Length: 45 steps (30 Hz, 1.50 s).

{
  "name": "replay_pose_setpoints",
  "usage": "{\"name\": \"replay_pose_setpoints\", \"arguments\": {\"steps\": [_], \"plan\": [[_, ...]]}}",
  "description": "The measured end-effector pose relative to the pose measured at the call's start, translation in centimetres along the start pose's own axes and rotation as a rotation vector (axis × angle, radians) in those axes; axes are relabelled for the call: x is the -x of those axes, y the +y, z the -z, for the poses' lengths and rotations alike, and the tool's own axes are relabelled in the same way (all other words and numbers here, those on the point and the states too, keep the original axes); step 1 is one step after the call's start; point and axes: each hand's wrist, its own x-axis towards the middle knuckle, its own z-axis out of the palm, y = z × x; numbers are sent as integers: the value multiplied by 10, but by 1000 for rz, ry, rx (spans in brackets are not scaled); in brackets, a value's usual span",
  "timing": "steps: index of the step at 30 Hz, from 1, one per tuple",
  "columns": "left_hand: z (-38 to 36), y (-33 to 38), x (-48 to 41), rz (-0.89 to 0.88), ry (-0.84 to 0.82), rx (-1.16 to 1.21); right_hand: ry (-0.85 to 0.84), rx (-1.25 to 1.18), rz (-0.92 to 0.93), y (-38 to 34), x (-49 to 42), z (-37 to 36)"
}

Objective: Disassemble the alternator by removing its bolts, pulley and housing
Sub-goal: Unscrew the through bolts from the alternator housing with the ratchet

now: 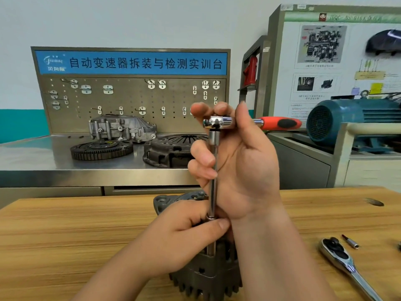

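Observation:
The dark grey alternator (206,276) stands on the wooden table (65,235) at the bottom centre, partly hidden by my arms. A ratchet wrench with a red and black handle (280,123) sits on top of a long chrome extension bar (213,187) that runs straight down onto the alternator. My right hand (236,157) grips the ratchet head and the upper bar. My left hand (186,233) holds the alternator's top and pinches the lower end of the bar between thumb and fingers. The bolt under the bar is hidden.
A second chrome ratchet (347,263) and a small bit (350,241) lie on the table at the right. Behind stands a steel bench (43,157) with a flywheel (102,149), a clutch cover (167,151) and a gearbox housing (121,127). A teal motor (347,120) sits at the right.

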Motion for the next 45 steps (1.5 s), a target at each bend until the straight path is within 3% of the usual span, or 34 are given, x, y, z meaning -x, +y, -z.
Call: {"name": "replay_pose_setpoints", "arguments": {"steps": [4, 8, 10, 13, 17, 21, 25, 29, 31, 34, 37, 40, 45], "plan": [[2, 1, 1, -2, -19, -10, 147, 149, 79, 3, -1, -4], [0, -1, 1, 46, -60, 29, 405, 814, 489, 10, 2, -8], [-1, 0, 2, 66, -58, 4, 340, 1126, 657, 15, 2, -9], [0, 5, 5, 75, 1, -4, 307, 1291, 685, 23, 1, -12], [0, 6, 3, 43, -32, 73, 214, 887, 457, 20, 4, -20], [1, -1, 2, 5, -81, 122, 81, 381, 83, 6, 3, -16], [4, 2, 3, 11, -87, 154, 38, 173, -128, -2, 3, -9], [3, 1, 2, 4, -91, 128, 105, 209, -64, 1, 2, -9], [4, -2, 1, 16, -87, 131, 216, 470, 138, 7, 3, -8], [2, -4, 1, 59, -94, 120, 299, 1122, 637, 16, 2, -5], [-1, 1, 3, 50, -58, 89, 258, 1345, 835, 20, 1, -5], [0, 2, 3, 45, -62, 96, 243, 1138, 694, 16, 2, -10], [3, 1, 3, 42, -97, 141, 161, 394, 220, 5, 3, -10]]}}
